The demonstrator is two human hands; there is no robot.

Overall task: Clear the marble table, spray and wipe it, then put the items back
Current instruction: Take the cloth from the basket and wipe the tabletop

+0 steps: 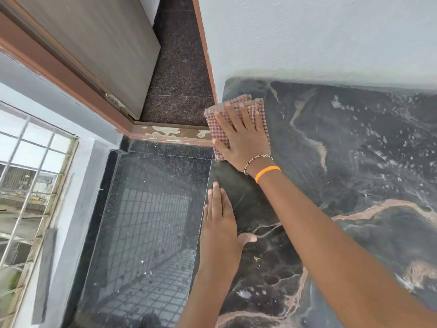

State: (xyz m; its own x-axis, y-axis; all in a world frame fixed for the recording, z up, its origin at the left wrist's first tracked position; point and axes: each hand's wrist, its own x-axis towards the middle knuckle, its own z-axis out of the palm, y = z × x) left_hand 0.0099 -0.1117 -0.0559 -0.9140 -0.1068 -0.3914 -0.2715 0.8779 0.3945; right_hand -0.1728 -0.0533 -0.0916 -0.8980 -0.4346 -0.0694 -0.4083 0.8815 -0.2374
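The dark marble table fills the right half of my view, butted against the pale wall at its far edge. Its surface is bare of any items, so I judge the clearing is done and I am in the wiping step. White flecks and foam from the spray lie scattered over the far right part, well apart from where I am working; that patch is not yet wiped. To the left, below the table edge, is a glossy black floor that mirrors a window grille, and beyond it a brown door frame and a grey door.

My right hand lies flat on a folded red-checked cloth at the far left corner of the table, fingers straight and spread, pressing rather than gripping. The cloth's left part appears to reach past the table edge. My left hand rests nearer, palm down along the left edge, fingers straight and together, thumb out onto the marble, holding nothing; I take it to be steadying me.

The cloth is soft and light, and will bunch or slide out from under the palm if I press unevenly, so a broad flat hand over its middle suits it best. The wet marble looks slick and hard; the cloth should glide easily, but my bracing hand could slip. On my right wrist sit an orange band and a thin beaded bracelet.
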